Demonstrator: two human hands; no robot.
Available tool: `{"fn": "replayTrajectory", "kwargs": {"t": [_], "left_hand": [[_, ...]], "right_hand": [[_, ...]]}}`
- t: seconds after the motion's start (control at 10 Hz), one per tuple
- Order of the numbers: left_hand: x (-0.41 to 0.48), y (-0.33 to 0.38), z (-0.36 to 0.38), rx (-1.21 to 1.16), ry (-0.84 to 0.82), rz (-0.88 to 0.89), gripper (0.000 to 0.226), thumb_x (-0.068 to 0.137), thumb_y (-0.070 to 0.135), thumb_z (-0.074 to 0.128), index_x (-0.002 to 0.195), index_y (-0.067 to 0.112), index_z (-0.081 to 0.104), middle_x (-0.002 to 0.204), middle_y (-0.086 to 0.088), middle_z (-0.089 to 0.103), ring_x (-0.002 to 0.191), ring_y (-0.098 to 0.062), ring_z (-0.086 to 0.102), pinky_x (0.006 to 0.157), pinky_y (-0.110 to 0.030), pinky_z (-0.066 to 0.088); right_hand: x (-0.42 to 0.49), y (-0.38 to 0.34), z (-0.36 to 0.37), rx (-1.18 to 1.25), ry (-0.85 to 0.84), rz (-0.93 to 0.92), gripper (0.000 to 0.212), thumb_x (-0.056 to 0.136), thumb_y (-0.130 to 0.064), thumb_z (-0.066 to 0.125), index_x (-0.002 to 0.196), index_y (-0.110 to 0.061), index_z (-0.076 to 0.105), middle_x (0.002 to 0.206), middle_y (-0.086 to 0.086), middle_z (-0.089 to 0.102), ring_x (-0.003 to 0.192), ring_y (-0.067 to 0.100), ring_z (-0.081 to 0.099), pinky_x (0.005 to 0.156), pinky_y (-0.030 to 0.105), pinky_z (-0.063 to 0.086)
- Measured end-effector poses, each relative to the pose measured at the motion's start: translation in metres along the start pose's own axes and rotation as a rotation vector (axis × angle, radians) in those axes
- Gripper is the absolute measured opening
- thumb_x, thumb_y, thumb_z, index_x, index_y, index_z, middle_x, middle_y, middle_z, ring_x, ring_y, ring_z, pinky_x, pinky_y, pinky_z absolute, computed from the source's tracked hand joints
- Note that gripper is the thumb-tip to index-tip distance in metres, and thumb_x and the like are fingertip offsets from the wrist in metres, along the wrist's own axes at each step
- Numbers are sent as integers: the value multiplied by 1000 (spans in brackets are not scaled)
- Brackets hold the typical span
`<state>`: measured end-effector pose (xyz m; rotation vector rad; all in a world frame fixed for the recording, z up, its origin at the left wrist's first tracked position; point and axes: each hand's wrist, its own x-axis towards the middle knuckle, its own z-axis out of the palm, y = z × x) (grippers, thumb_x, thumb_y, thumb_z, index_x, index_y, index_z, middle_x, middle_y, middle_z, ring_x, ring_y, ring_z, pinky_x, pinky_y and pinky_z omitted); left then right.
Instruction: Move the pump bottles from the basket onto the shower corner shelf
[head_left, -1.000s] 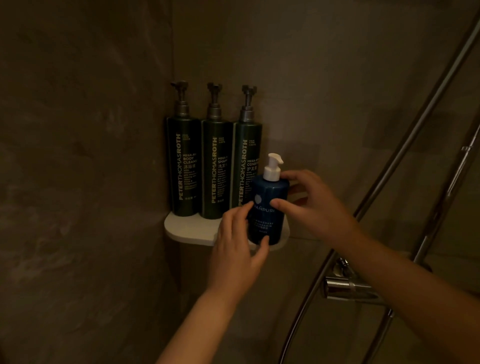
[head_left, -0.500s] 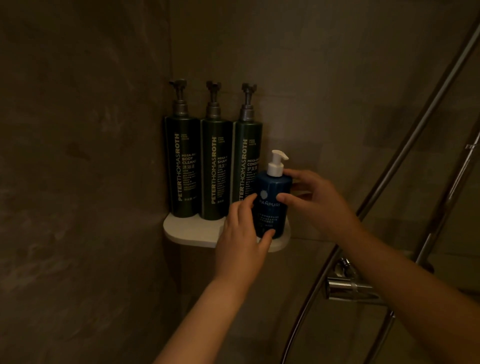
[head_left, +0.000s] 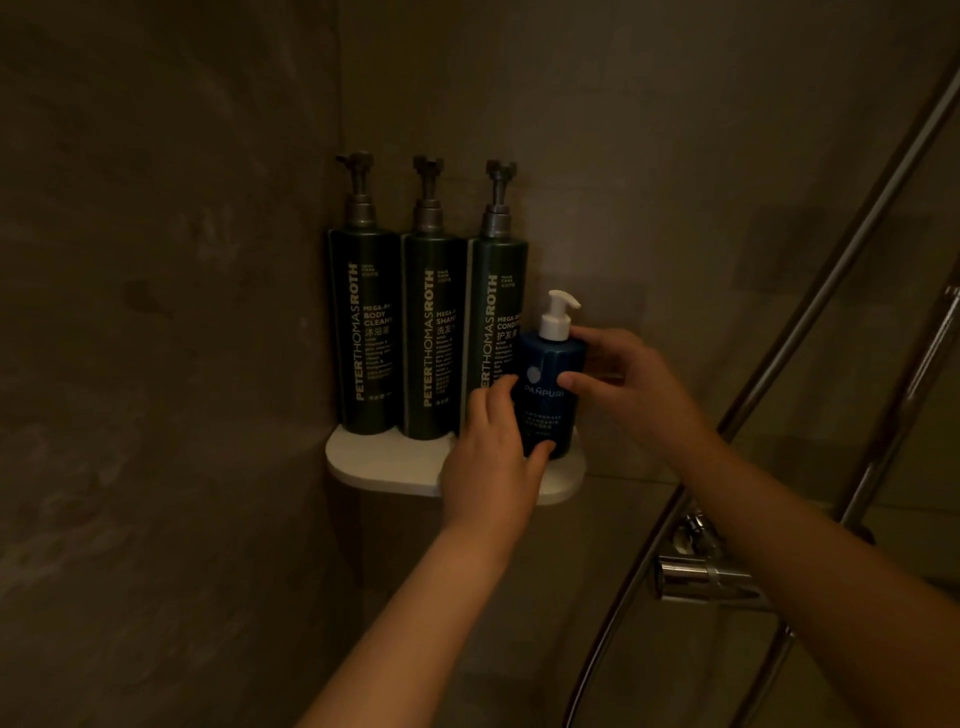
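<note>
Dim grey-brown stone walls meet in a shower corner, and a small white corner shelf (head_left: 384, 462) sits fixed where they join. Four pump bottles are up on it. Three tall dark green pump bottles stand upright in a row along the shelf's back edge, shoulder to shoulder with grey pump heads: the left one (head_left: 366, 338) tight in the corner, the middle one (head_left: 434, 343) beside it, and the right one (head_left: 496, 306) partly hidden below.

One shorter blue pump bottle (head_left: 548, 384) with a white pump stands upright at the shelf's front right edge, just in front of the right green one. Its base is down at the shelf surface, though a thumb covers the spot, so I cannot tell if it is fully set down.

Both hands have hold of it. The left hand (head_left: 493, 467) curls its fingers round the bottle's left side, thumb tucked at the bottom front. The right hand (head_left: 639, 395) grips the right side, thumb laid across the label and fingers wrapped behind.

Off to the right, two slanting metal shower rails (head_left: 831, 270) run up the wall, with one chrome mixer valve (head_left: 701, 577) low between them.
</note>
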<state>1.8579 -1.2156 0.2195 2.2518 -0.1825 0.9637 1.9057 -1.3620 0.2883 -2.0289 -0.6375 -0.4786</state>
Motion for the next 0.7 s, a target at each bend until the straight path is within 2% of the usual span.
{"fn": "replayTrajectory", "kwargs": {"t": [0.1,0.3,0.4,0.5,0.6,0.7], "left_hand": [[1,3,3,45,26,-8,66,83,34,67,137,20,33,130,0,43,107,-16,55,74,-33,53],[3,4,6,72,39,-25,59,81,32,69,130,18,39,125,-1,51,103,-16,56,70,-28,49],[4,5,6,92,35,-32,54,81,31,70,125,18,41,118,-1,54,100,-17,57,68,-29,48],[5,5,5,101,24,-45,50,81,32,70,121,19,42,114,-1,55,98,-17,57,67,-31,49],[4,4,4,95,7,-33,49,81,33,70,120,19,43,113,0,56,97,-16,57,66,-30,47],[-1,2,-1,89,20,22,45,84,35,65,122,17,46,113,-1,57,99,-16,55,67,-25,41]], "right_hand": [[2,2,0,-24,0,10,53,82,-17,69,132,-22,52,116,0,48,100,4,55,91,16,43],[3,2,1,36,12,20,55,82,-14,69,133,-24,51,119,8,53,111,15,56,102,31,43],[2,3,2,47,17,26,56,82,-16,69,134,-26,50,120,6,54,111,13,56,102,32,43],[0,4,5,42,41,36,59,84,-17,67,138,-26,47,123,3,55,113,11,55,101,29,43],[-5,7,9,81,35,41,65,85,-16,66,144,-23,38,131,-4,53,112,0,53,93,14,44],[-17,11,15,106,33,89,75,85,-22,67,148,-20,25,136,-9,45,118,1,48,89,6,40]]}}
